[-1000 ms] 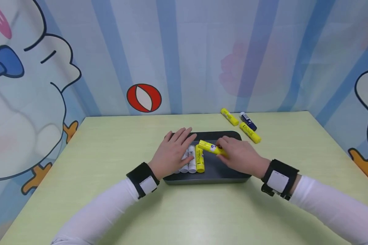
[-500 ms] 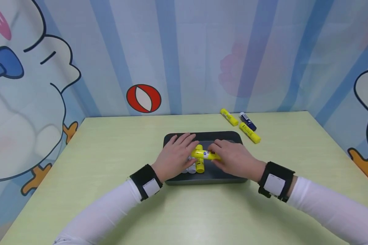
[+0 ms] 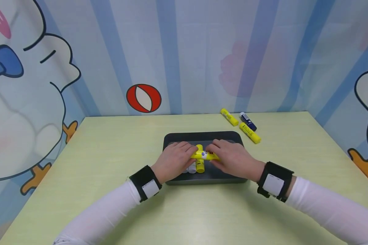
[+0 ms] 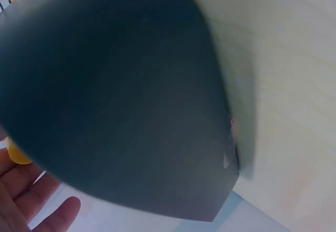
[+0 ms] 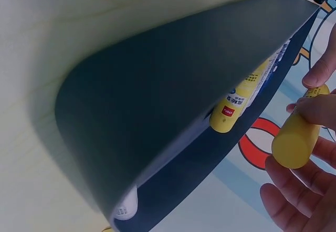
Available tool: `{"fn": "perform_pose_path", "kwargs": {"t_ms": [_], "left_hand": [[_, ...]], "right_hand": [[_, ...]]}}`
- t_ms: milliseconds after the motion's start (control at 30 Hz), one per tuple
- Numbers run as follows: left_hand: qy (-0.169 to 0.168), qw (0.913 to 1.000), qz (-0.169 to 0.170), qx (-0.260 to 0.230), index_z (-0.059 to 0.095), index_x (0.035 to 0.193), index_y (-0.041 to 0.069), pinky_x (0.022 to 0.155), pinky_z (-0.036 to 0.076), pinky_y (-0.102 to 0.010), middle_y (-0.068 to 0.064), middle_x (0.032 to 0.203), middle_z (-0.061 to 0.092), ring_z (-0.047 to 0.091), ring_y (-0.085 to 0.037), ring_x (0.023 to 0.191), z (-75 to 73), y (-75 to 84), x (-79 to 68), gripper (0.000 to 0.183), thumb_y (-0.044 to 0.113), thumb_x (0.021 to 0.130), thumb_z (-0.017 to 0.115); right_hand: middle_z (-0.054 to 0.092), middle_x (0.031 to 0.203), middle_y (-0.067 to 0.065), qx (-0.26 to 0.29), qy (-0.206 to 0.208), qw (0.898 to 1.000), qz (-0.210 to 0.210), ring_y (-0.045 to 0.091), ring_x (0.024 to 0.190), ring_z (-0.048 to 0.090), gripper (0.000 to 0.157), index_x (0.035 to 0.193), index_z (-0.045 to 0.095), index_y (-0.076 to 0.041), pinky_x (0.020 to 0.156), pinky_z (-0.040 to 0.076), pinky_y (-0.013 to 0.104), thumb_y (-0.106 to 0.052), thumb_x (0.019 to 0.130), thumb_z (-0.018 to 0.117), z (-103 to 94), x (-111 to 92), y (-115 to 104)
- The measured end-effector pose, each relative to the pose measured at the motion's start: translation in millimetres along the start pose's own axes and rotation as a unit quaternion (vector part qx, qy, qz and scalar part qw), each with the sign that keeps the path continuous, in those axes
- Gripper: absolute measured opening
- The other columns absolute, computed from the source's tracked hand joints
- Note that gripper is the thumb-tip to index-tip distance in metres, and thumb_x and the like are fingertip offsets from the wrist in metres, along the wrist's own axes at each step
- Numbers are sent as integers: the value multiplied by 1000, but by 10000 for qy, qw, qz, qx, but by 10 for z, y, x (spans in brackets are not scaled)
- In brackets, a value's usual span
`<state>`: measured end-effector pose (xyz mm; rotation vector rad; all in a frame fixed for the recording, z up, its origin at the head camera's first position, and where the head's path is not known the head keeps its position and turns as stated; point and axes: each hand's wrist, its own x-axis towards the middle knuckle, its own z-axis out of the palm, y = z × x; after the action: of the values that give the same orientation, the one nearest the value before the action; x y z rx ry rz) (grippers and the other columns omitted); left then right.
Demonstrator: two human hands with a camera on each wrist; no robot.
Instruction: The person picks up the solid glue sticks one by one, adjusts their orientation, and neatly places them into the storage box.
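Observation:
Both hands hold one yellow glue stick (image 3: 204, 155) level above the dark grey tray (image 3: 224, 172). My left hand (image 3: 173, 160) pinches its left end, and my right hand (image 3: 234, 158) grips the right end between thumb and fingers. Directly below, a second yellow glue stick (image 3: 200, 166) lies in the tray beside a white one (image 3: 192, 167); the left hand hides more of that row. The right wrist view shows the held stick's round yellow end (image 5: 291, 150). Only fingers (image 4: 31, 195) and a bit of yellow appear past the tray wall in the left wrist view.
Behind the tray, at the right, lie two yellow glue sticks (image 3: 249, 132) (image 3: 229, 117) and a dark blue one (image 3: 247, 121). A white-ended stick (image 5: 126, 206) shows in the tray's other end in the right wrist view. A printed curtain (image 3: 196, 61) stands at the table's back edge.
The right hand has brought the glue stick left and turned it level. The left hand, earlier spread over the tray's row, has closed its fingers on the stick's left end.

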<state>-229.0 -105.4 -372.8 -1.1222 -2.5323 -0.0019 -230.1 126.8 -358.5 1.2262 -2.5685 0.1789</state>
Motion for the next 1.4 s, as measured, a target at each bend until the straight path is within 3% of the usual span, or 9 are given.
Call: {"fn": "perform_pose_path", "kwargs": {"t_ms": [233,367,467,600,767,900,1067,1200,1400], "left_hand": [[-20,9992,-202,-338,62,120,7,90,50,-33,-5,112,68,61,-19,100,-7,-4,-10,41,29,88,73],[-68,9954,-564,-766,63,122,6,87,52,-33,-6,111,68,62,-19,96,-16,0,-13,41,30,90,71],[-95,9884,-964,-1168,64,123,7,83,53,-33,-7,111,69,63,-19,93,-28,9,-3,40,31,91,69],[-60,9762,-1440,-1619,63,124,7,78,53,-33,-6,108,69,61,-18,88,-49,21,18,40,31,92,68],[-13,9653,-1759,-1931,63,124,6,68,51,-28,-4,99,69,58,-16,77,-76,32,36,40,32,93,67],[38,9612,-1834,-2059,64,122,7,61,49,-24,-2,92,68,57,-13,72,-85,38,44,38,32,92,67],[69,9579,-1877,-2174,64,121,7,57,47,-23,-1,86,66,56,-12,68,-99,52,51,38,31,92,68],[67,9566,-1880,-2225,64,121,6,57,46,-23,-1,85,66,55,-13,68,-104,64,53,39,31,92,68],[51,9545,-1893,-2302,65,121,7,60,47,-23,-1,88,67,56,-13,71,-96,79,50,38,30,91,69]], "right_hand": [[55,94,0,166,89,9996,215,14,76,51,37,112,61,-10,59,47,22,-24,83,79,-17,6,5],[58,110,7,1251,207,9872,970,19,92,57,46,122,56,-5,70,52,32,-27,86,75,-56,9,18],[54,125,15,2572,385,9518,1626,27,108,56,56,133,45,-2,81,52,40,-26,90,71,-84,28,34],[45,138,19,4060,573,8838,2255,34,121,49,62,144,32,-2,91,48,47,-23,95,64,-100,57,47],[38,145,23,5099,738,8122,2736,37,129,43,65,148,23,0,100,42,50,-25,99,57,-70,73,22],[40,143,25,5677,878,7649,2914,38,128,44,64,148,21,2,100,42,50,-26,101,54,-30,81,-19],[44,140,26,6060,994,7292,3019,38,127,46,61,147,22,4,101,42,48,-26,102,50,0,103,-66],[46,138,26,6261,1070,7086,3071,39,126,46,57,146,25,4,100,43,48,-24,103,49,22,133,-98],[50,134,24,6344,1160,6951,3178,36,123,50,50,142,32,3,99,45,46,-21,102,50,41,161,-149]]}}
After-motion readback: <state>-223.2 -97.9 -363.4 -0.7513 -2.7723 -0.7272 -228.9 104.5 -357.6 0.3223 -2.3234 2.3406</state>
